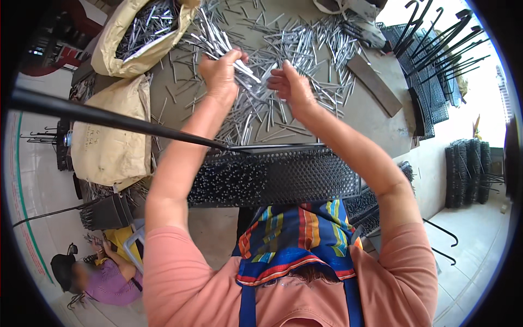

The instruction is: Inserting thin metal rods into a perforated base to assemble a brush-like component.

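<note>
A bundle of thin silvery metal rods (pixel 216 39) sticks out of my left hand (pixel 220 71), whose fingers are wrapped round it. My right hand (pixel 291 86) is beside it, over the loose pile of similar rods (pixel 297 46) on the table, fingers apart and slightly bent, with nothing seen in them. Between my forearms and my apron lies a black perforated metal rack (pixel 310 177). Its left part is filled with many small rod ends; its right part shows bare holes. A long black bar (pixel 120 121) runs from the rack out to the left.
An open paper sack (pixel 111 57) of rods stands at the far left, with another sack (pixel 111 131) nearer. A flat metal bar (pixel 374 84) lies on the table's right. Black racks with hooked handles (pixel 427 82) stand at the right. A seated person (pixel 111 280) is at lower left.
</note>
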A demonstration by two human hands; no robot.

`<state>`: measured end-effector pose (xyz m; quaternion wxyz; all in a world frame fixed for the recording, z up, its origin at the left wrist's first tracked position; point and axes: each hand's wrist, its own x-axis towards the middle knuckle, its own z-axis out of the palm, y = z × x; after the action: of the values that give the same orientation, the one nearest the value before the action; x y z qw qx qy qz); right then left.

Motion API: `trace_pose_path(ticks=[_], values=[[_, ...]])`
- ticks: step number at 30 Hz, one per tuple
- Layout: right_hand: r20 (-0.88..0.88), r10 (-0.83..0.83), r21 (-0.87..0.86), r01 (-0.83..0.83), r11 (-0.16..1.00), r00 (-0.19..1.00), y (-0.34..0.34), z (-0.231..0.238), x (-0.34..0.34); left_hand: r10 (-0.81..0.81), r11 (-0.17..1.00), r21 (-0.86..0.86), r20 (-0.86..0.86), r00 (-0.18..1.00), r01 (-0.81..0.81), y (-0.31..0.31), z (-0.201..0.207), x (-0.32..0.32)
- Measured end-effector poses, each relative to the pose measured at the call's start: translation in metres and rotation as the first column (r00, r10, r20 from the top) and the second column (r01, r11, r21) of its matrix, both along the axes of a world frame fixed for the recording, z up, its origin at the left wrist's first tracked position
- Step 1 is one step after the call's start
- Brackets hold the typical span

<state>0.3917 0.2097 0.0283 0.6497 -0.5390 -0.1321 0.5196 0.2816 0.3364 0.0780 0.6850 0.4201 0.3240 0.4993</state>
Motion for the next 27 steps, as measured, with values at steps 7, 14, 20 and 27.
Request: trace_pose_path(ticks=[7, 14, 20, 27], values=[[-0.029, -0.352, 0.155, 0.352, 0.923, 0.935, 0.055, 0.012, -0.046, -0.117, 0.993, 0.028, -0.03, 0.993, 0.118, -0.064, 0.046, 0.009], [0.184, 0.185, -0.138, -0.161, 0.977, 0.965, -0.007, 0.025, -0.027, -0.125, 0.991, -0.072, -0.187, 0.974, 0.114, -0.046, 0.008, -0.004], [-0.114, 0.157, 0.246, -0.126, 0.961, 0.981, -0.005, 0.025, 0.038, -0.751, 0.627, -0.206, -0.415, 0.513, 0.752, -0.044, -0.008, -0.009], [0.576, 0.042, -0.002, -0.049, 0.999, 0.816, -0.055, -0.012, 0.08, 0.198, 0.363, 0.059, -0.98, -0.016, 0.93, -0.021, -0.05, -0.004]])
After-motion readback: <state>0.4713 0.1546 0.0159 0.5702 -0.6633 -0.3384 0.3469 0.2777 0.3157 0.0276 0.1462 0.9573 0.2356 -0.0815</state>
